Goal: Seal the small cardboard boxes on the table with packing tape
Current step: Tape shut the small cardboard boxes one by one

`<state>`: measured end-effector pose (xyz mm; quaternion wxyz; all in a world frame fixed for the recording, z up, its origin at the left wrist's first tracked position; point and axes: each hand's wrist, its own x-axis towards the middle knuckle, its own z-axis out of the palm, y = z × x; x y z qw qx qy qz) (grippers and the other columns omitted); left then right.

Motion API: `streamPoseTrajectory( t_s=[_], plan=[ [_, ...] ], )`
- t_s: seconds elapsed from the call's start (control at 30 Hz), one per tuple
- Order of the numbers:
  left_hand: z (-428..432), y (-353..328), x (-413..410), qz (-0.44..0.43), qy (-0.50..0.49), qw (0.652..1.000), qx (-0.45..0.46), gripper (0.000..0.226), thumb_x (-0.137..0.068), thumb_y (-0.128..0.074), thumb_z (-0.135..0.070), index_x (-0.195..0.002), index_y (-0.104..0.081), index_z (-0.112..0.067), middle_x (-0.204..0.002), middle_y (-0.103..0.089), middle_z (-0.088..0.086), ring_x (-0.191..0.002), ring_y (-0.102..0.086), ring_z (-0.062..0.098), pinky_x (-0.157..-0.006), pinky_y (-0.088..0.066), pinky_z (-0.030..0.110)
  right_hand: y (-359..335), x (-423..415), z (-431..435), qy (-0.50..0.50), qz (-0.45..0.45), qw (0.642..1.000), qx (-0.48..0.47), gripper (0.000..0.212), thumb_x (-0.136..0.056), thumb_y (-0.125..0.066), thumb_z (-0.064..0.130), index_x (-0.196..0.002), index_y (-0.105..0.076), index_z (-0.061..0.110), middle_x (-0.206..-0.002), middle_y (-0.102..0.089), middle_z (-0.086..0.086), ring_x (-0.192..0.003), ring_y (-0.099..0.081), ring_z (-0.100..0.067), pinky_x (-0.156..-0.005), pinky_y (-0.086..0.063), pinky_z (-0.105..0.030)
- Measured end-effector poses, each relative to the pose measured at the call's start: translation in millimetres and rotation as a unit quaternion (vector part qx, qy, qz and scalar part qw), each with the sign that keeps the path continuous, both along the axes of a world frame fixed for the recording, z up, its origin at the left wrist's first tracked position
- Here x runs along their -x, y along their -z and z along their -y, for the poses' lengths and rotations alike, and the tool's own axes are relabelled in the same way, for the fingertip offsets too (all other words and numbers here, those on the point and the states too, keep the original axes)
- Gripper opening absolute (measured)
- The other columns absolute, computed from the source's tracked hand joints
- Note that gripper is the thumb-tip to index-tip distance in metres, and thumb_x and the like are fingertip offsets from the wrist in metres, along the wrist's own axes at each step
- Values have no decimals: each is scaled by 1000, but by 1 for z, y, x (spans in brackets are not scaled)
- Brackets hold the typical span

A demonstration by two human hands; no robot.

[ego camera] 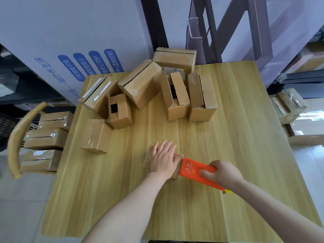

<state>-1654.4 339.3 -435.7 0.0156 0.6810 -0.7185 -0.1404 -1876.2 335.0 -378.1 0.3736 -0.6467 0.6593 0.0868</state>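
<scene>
Tape dispenser [194, 170], orange, is gripped by the right hand [223, 174], its front touching a small box [148, 160]. The left hand [164, 159] presses flat on that box.

Cardboard boxes [140, 88] are clustered at the desk's [228, 137] far side; a tape dispenser [194, 170] is set against a nearer box's [147, 158] right side.

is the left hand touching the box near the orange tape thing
Touching. The head view shows the left hand lying flat on the box, fingers straight.
</scene>
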Motion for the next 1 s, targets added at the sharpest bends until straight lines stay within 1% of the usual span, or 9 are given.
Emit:
streamPoseTrajectory(
  t_s=[0.03,0.1,0.17,0.27,0.37,0.53,0.67,0.83,1.0],
  plan=[
    [0,0,0,3,2,1000,-2,90,-86,12,-68,-138,-47,-25,-150,-39,-8,-143,-23,13,-120,0,40,4,4,-5,3,14,1000,4,31,-78,-62,56,-73,-64,25,-68,-64,7,-62,-61,-9,-48,-43,-22],
    [2,-1,2,8,-13,1000,0,76,-91,0,-63,-128,-56,-26,-142,-48,-8,-139,-31,14,-119,-3,38,11,10,-12,9,36,999,20,30,-77,-63,54,-75,-66,23,-68,-65,6,-65,-63,-10,-51,-45,-24],
    [1,-2,3,15,-23,1000,5,63,-94,-7,-54,-108,-62,-26,-119,-59,-10,-123,-45,15,-117,-7,34,15,22,-14,12,47,998,28,29,-77,-65,52,-78,-68,23,-68,-66,7,-66,-63,-9,-54,-47,-25],
    [1,-2,2,26,-22,999,24,56,-96,-8,-51,-88,-58,-25,-93,-56,-10,-100,-50,16,-107,-17,30,16,52,-18,11,37,999,15,26,-76,-67,52,-78,-68,26,-66,-65,9,-65,-62,-5,-51,-44,-20],
    [2,-2,5,26,-29,999,33,55,-96,-9,-49,-84,-57,-24,-89,-55,-9,-96,-49,17,-101,-22,30,13,68,-21,-6,-17,1000,16,30,-76,-63,58,-73,-64,28,-64,-60,11,-64,-59,-6,-46,-33,-17],
    [0,0,6,32,-30,998,35,55,-97,-9,-48,-84,-56,-23,-90,-55,-9,-95,-49,17,-104,-27,34,13,25,-1,-64,-93,994,3,47,-75,-52,63,-78,-64,18,-70,-60,7,-71,-62,-17,-53,-41,-23],
    [1,2,6,30,-35,998,38,53,-97,-11,-47,-83,-56,-24,-89,-55,-9,-94,-48,17,-102,-28,34,14,-4,12,-93,-109,990,-22,42,-78,-51,59,-69,-52,18,-66,-53,5,-66,-56,-18,-52,-38,-24],
    [0,5,5,24,-38,997,56,48,-99,-17,-45,-79,-55,-23,-84,-54,-8,-90,-49,18,-100,-31,35,9,-34,27,-81,-121,989,-33,35,-80,-54,50,-68,-51,18,-65,-54,4,-55,-50,-14,-47,-37,-23],
    [2,6,7,14,-41,997,66,47,-98,-20,-44,-77,-56,-22,-82,-56,-6,-88,-50,20,-99,-34,38,8,-47,40,-63,-146,986,-46,32,-80,-53,47,-66,-50,19,-65,-55,5,-58,-50,-13,-51,-36,-23]
  ],
)
